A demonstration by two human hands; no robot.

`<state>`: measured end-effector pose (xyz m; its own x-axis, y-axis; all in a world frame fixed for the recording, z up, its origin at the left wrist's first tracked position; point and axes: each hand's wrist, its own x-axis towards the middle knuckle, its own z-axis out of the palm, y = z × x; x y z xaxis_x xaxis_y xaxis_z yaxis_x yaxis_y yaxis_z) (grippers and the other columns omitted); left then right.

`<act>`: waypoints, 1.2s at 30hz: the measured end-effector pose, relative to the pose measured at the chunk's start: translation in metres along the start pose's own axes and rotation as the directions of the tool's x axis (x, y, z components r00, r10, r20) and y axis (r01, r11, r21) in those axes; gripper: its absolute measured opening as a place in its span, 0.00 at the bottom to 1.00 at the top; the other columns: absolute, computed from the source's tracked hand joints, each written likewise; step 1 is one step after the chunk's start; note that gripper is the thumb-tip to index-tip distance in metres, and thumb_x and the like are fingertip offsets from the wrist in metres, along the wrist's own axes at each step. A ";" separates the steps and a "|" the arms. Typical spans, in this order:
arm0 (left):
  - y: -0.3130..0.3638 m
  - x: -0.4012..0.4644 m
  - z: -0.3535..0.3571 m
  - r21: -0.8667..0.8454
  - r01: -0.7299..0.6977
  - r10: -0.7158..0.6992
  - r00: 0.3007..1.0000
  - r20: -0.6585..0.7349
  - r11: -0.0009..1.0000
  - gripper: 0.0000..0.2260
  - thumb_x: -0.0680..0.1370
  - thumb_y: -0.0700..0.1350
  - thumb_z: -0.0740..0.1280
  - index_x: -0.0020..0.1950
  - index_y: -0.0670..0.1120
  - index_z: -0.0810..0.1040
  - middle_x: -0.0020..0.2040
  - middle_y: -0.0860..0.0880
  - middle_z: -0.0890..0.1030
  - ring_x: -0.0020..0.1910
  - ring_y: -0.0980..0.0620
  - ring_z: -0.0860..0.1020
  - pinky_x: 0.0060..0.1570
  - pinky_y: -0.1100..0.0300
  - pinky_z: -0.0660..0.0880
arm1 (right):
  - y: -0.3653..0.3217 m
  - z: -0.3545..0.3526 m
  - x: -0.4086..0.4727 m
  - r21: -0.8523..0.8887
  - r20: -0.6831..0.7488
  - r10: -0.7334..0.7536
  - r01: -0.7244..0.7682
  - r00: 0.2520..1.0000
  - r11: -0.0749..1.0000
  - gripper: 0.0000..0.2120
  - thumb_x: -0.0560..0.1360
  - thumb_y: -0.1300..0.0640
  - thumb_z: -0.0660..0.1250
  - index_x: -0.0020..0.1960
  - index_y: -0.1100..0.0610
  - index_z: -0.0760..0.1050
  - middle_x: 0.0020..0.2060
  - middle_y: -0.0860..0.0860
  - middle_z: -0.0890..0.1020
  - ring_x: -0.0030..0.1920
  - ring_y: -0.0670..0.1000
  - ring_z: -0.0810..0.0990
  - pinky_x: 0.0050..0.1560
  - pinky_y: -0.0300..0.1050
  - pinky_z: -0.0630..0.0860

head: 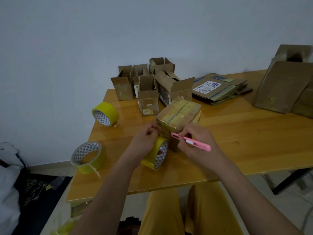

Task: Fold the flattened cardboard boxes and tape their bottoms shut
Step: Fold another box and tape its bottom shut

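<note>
Fingers of your left hand (pixel 145 138) pinch tape at the near edge of the taped box (pixel 177 116) above a yellow roll (pixel 156 154), while your right hand (pixel 194 138) grips a pink cutter (pixel 191 141) beside it on the table (pixel 237 141).

Far left corner: I see a cluster of upright open boxes (pixel 147 85) blocking the desk (pixel 237 141) there, standing close together.
Far edge, middle: a stack of flattened boxes (pixel 220 89) lies low; a hand could pass over it.
Far right corner: a large tilted box (pixel 286 85) walls off that side.
Left edge: one tape roll (pixel 105 114) stands on its rim, a second roll (pixel 88 157) lies near the near left corner; bare wood shows between them.
Centre: the taped box (pixel 179 114), both hands and a third roll (pixel 156 154) crowd this spot.
Right half: I see bare wood from the taped box out to the near edge.
</note>
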<state>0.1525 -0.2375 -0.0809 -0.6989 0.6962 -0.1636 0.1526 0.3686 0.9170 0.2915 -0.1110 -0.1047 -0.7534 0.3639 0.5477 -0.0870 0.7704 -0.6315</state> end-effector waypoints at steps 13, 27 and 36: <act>0.001 0.004 0.002 0.014 0.005 -0.005 1.000 -0.010 1.000 0.07 0.83 0.45 0.60 0.52 0.52 0.76 0.52 0.46 0.77 0.51 0.41 0.79 0.51 0.43 0.79 | 0.053 -0.031 -0.032 -0.650 -0.149 0.110 -0.181 0.983 0.738 0.12 0.75 0.64 0.65 0.57 0.59 0.78 0.45 0.55 0.81 0.45 0.53 0.75 0.39 0.47 0.74; -0.003 0.009 -0.003 0.020 -0.013 0.012 0.999 0.053 1.000 0.06 0.83 0.47 0.60 0.55 0.51 0.77 0.54 0.47 0.78 0.51 0.47 0.79 0.48 0.53 0.80 | 0.018 0.019 0.035 -0.379 -0.045 0.015 -0.031 0.999 0.925 0.29 0.74 0.39 0.64 0.71 0.51 0.71 0.69 0.49 0.73 0.71 0.51 0.67 0.73 0.49 0.56; 0.000 0.022 -0.027 0.217 -0.079 0.026 0.970 0.241 0.973 0.03 0.80 0.47 0.66 0.51 0.52 0.80 0.49 0.48 0.83 0.51 0.48 0.80 0.54 0.51 0.78 | 0.037 0.017 0.043 -0.382 0.051 -0.024 0.042 0.998 0.923 0.27 0.73 0.38 0.60 0.66 0.51 0.76 0.67 0.47 0.77 0.69 0.48 0.71 0.75 0.50 0.55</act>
<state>0.1183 -0.2393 -0.0744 -0.5060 0.8333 -0.2228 0.3556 0.4369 0.8262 0.2449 -0.0757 -0.1133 -0.7835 0.3176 0.5340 0.1370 0.9267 -0.3501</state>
